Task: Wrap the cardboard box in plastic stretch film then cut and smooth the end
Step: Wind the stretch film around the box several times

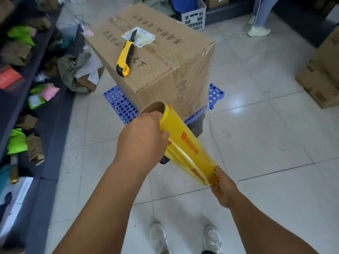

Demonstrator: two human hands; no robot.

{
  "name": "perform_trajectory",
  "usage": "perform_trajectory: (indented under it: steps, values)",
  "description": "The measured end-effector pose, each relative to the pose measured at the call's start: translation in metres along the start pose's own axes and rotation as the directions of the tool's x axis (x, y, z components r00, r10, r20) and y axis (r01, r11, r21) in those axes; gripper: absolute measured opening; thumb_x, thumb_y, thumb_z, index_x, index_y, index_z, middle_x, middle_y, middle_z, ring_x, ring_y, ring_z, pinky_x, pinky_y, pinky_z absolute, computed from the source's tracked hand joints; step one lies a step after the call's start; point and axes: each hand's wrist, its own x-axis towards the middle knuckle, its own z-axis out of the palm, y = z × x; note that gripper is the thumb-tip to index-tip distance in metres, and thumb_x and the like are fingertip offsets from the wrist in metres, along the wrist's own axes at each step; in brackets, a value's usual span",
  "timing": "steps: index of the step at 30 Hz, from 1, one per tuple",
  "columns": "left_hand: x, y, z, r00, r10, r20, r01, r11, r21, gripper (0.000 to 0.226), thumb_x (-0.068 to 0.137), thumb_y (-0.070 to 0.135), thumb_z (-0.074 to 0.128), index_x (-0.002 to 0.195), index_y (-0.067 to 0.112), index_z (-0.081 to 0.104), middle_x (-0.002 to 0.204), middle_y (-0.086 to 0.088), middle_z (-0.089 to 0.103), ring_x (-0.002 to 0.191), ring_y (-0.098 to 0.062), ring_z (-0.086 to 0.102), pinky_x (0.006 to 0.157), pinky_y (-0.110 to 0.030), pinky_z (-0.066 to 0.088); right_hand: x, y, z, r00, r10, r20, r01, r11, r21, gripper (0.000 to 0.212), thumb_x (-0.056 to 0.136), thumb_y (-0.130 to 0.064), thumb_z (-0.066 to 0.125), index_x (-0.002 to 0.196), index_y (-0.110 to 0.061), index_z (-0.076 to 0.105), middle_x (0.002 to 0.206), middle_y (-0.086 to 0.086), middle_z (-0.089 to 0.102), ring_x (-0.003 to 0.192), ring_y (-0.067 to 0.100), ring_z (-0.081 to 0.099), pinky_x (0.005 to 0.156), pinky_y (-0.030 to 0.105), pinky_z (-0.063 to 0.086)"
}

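A large cardboard box stands on a blue perforated pallet on the tiled floor. Clear film clings to the box's right side. A yellow and black utility knife lies on the box's top, beside a white label. In front of the box I hold a yellow roll of stretch film tilted, its cardboard core end up. My left hand grips the roll's upper end, fingers curled over the core's rim. My right hand holds the lower end, fingers curled at the core. A sheet of clear film runs from the roll to the box's right corner.
Dark shelves with bags and parcels line the left. Clothes and torn cardboard lie by the box's left. A white crate stands behind it. Another brown carton sits at right. A person's legs stand at the back right.
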Motion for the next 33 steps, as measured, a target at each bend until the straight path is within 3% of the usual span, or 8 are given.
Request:
perform_trajectory:
  steps: [11, 15, 22, 25, 27, 28, 29, 33]
  values:
    - [0.009, -0.091, -0.016, 0.983, 0.180, 0.022, -0.180, 0.984, 0.007, 0.034, 0.087, 0.032, 0.056, 0.116, 0.014, 0.054, 0.106, -0.011, 0.062, 0.097, -0.030, 0.056, 0.069, -0.033, 0.037, -0.030, 0.064, 0.080, 1.000, -0.014, -0.025, 0.017, 0.992, 0.125, 0.065, 0.093, -0.043, 0.056, 0.147, -0.014, 0.034, 0.145, 0.010, 0.043, 0.128, 0.027, 0.046, 0.109, 0.036, 0.034]
    - [0.017, -0.129, -0.023, 0.962, 0.271, 0.018, -0.271, 0.963, 0.001, 0.032, 0.086, 0.032, 0.059, 0.112, 0.013, 0.056, 0.105, -0.012, 0.064, 0.097, -0.033, 0.057, 0.073, -0.039, 0.045, -0.037, 0.087, 0.117, 0.998, -0.019, -0.054, 0.028, 0.984, 0.174, 0.073, 0.088, -0.048, 0.061, 0.146, -0.013, 0.035, 0.143, 0.010, 0.045, 0.108, 0.022, 0.054, 0.094, 0.030, 0.044]
    - [0.038, -0.171, -0.036, 0.920, 0.389, 0.037, -0.390, 0.920, 0.025, 0.036, 0.084, 0.031, 0.062, 0.111, 0.009, 0.053, 0.112, -0.014, 0.058, 0.102, -0.035, 0.055, 0.074, -0.039, 0.043, -0.040, 0.111, 0.181, 0.996, -0.032, -0.082, 0.048, 0.978, 0.205, 0.075, 0.088, -0.055, 0.055, 0.148, -0.015, 0.031, 0.148, 0.009, 0.039, 0.132, 0.026, 0.042, 0.112, 0.037, 0.030]
    - [0.053, -0.188, -0.044, 0.910, 0.413, 0.047, -0.415, 0.909, 0.035, 0.041, 0.084, 0.031, 0.062, 0.118, 0.009, 0.051, 0.117, -0.014, 0.056, 0.106, -0.035, 0.053, 0.078, -0.040, 0.043, -0.038, 0.117, 0.207, 0.995, -0.038, -0.097, 0.059, 0.972, 0.226, 0.072, 0.089, -0.056, 0.054, 0.143, -0.012, 0.037, 0.133, 0.009, 0.050, 0.096, 0.021, 0.055, 0.108, 0.033, 0.036]
    - [0.063, -0.200, -0.047, 0.906, 0.421, 0.047, -0.423, 0.906, 0.035, 0.041, 0.084, 0.031, 0.063, 0.118, 0.010, 0.051, 0.117, -0.014, 0.056, 0.107, -0.034, 0.053, 0.078, -0.040, 0.044, -0.035, 0.118, 0.224, 0.994, -0.024, -0.108, 0.049, 0.971, 0.234, 0.067, 0.088, -0.056, 0.054, 0.138, -0.011, 0.044, 0.102, 0.006, 0.055, 0.064, 0.015, 0.044, 0.087, 0.026, 0.049]
    - [0.068, -0.206, -0.047, 0.904, 0.424, 0.050, -0.426, 0.904, 0.035, 0.041, 0.084, 0.031, 0.063, 0.117, 0.010, 0.052, 0.117, -0.014, 0.056, 0.106, -0.034, 0.053, 0.078, -0.039, 0.043, -0.032, 0.118, 0.232, 0.993, -0.018, -0.114, 0.045, 0.971, 0.237, 0.065, 0.089, -0.055, 0.054, 0.136, -0.011, 0.046, 0.092, 0.005, 0.054, 0.061, 0.014, 0.041, 0.073, 0.022, 0.050]
    - [0.074, -0.212, -0.047, 0.902, 0.428, 0.054, -0.430, 0.902, 0.038, 0.040, 0.084, 0.031, 0.062, 0.116, 0.010, 0.052, 0.116, -0.014, 0.057, 0.105, -0.034, 0.054, 0.077, -0.039, 0.043, -0.031, 0.117, 0.240, 0.993, -0.014, -0.120, 0.043, 0.969, 0.242, 0.063, 0.089, -0.054, 0.054, 0.135, -0.011, 0.047, 0.092, 0.004, 0.054, 0.064, 0.014, 0.045, 0.068, 0.020, 0.049]
    - [0.096, -0.234, -0.046, 0.882, 0.468, 0.065, -0.470, 0.882, 0.035, 0.035, 0.083, 0.030, 0.062, 0.112, 0.012, 0.053, 0.113, -0.012, 0.058, 0.103, -0.033, 0.055, 0.075, -0.039, 0.043, -0.021, 0.117, 0.270, 0.987, -0.005, -0.159, 0.056, 0.947, 0.315, 0.060, 0.090, -0.050, 0.056, 0.136, -0.013, 0.045, 0.120, 0.008, 0.053, 0.108, 0.022, 0.053, 0.102, 0.030, 0.038]
